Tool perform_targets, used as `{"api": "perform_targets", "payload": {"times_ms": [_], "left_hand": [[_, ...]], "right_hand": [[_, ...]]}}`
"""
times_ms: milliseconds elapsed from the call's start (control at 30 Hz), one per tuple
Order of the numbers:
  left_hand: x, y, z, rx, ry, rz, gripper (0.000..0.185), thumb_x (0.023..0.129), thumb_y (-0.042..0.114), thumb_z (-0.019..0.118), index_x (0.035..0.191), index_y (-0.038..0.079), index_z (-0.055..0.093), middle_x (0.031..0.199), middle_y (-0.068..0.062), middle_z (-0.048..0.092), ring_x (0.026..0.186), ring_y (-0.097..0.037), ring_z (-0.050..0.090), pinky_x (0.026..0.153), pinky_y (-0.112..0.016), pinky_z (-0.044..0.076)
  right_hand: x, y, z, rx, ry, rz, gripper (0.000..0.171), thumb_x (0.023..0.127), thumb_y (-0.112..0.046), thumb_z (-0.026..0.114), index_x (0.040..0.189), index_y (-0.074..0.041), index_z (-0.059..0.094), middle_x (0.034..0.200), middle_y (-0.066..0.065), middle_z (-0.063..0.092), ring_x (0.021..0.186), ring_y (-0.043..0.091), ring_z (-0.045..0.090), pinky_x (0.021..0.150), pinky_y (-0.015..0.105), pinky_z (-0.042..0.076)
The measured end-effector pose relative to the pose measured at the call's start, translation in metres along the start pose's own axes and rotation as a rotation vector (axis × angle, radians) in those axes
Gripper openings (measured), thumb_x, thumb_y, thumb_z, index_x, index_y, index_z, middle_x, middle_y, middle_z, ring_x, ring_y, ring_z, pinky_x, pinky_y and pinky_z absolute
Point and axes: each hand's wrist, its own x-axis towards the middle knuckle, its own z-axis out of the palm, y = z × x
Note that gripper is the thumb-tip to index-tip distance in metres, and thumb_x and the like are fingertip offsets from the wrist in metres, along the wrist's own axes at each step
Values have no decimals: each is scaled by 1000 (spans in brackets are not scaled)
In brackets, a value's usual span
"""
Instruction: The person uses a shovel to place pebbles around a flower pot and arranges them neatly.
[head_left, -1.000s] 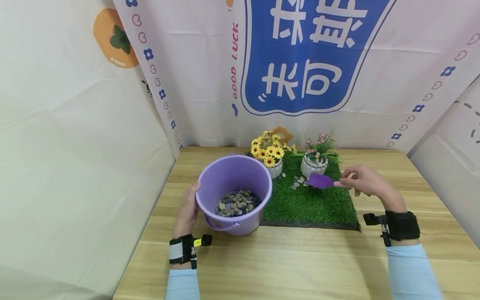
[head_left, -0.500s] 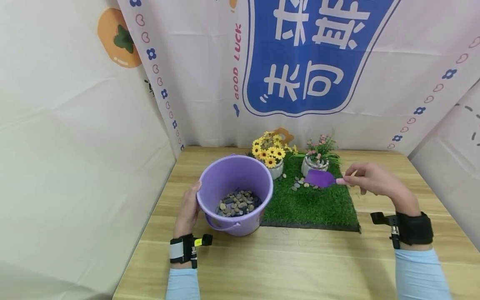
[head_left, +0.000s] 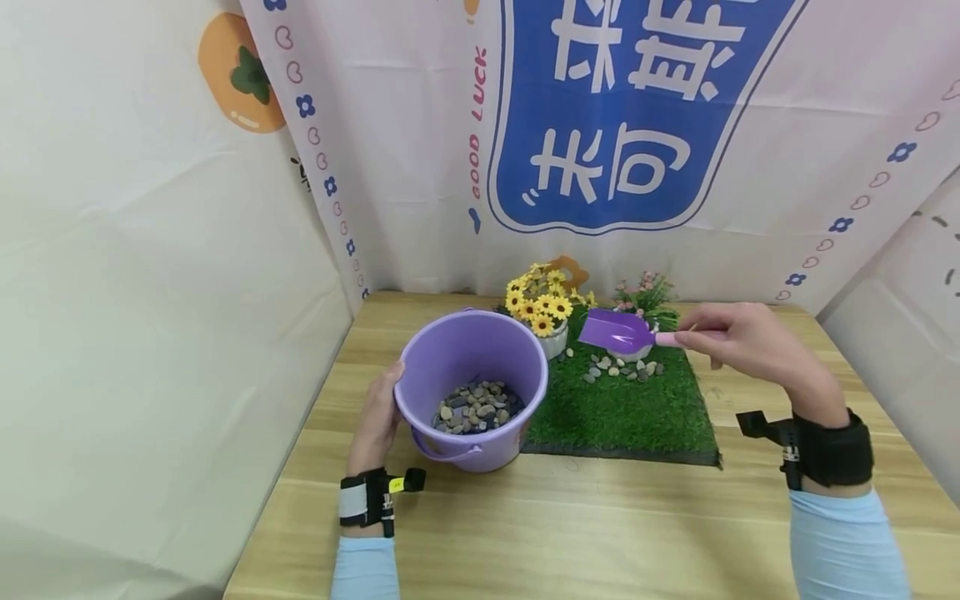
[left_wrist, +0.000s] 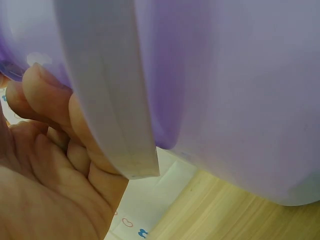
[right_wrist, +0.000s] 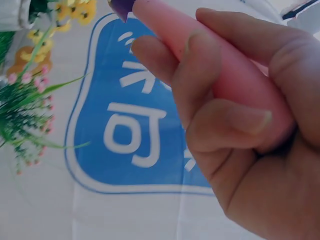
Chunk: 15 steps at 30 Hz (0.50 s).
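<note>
Shovel (head_left: 618,332), a small purple toy one with a pink handle, is held in the air above the back of a square of fake grass (head_left: 622,408), its blade pointing left toward a purple bucket (head_left: 471,387). The right hand (head_left: 742,342) pinches the pink handle between thumb and curled fingers (right_wrist: 210,90); the wrist view shows the grip near the handle's end. Whether the blade carries any pebbles cannot be told from these views. The left hand (head_left: 378,417) holds the bucket's left side, fingers (left_wrist: 50,100) curled under its rim, steadying it on the wooden table (head_left: 600,517). Inside the bucket lies a layer of small pebbles (head_left: 476,406). More loose pebbles (head_left: 618,367) are scattered on the grass just in front of a white pot of pink flowers (head_left: 643,293); a pot of yellow flowers (head_left: 538,304) stands just beside the bucket.

Risks, as a judgement: gripped so far back, the shovel could tip and spill any load onto the grass or table. A sweep leftward could clip the yellow flowers or knock the bucket's rim.
</note>
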Motion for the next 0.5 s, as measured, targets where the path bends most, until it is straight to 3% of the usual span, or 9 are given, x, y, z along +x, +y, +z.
{"api": "perform_targets", "payload": {"times_ms": [167,500], "left_hand": [[0,0,1,-25,-14,-1,49,99,39,34,129,4,52,119,-32,52,99,-43,55,74,-38,49],[-2,1,1,-6,8,-1,51,97,44,36,127,6,54,117,-30,54,99,-43,55,73,-38,50]], "right_hand": [[8,-11,-3,-21,0,-140,8,89,-28,62,89,-21,67,64,-7,56,49,6,52,47,25,43],[22,-35,4,20,-89,-200,9,89,-31,62,92,-24,67,71,-10,60,53,7,52,50,24,44]]}}
